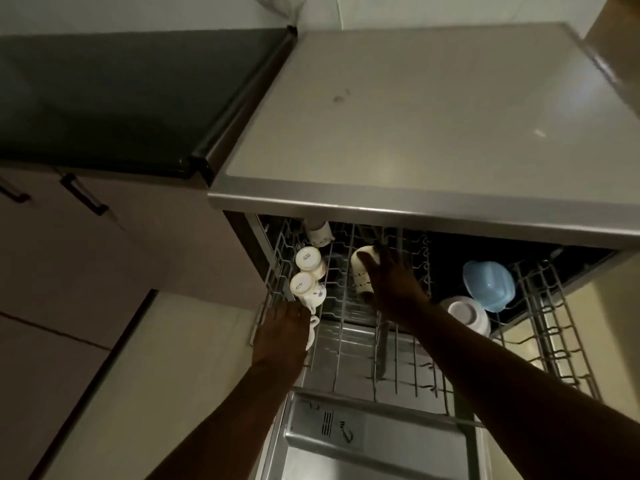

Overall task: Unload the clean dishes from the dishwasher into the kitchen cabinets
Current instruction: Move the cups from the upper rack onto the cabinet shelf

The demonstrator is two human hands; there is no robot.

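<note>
Two cabinet handles [83, 199] mark the dark-topped unit at far left, beside the open dishwasher. Left hand [282, 332], fingers curled, grips a white cup [311, 329] at the near left corner of the upper rack [349, 341]; two upturned mugs [306, 273] stand just behind it. Right hand [393, 284] wraps a cream mug [360, 271] at rack centre, fingers spread around its side. Farther right lie a white bowl [467, 313] and a blue plastic lid [488, 284]. The steel countertop [433, 126] overhangs the rack's rear; the lowered door [363, 441] lies below.
</note>
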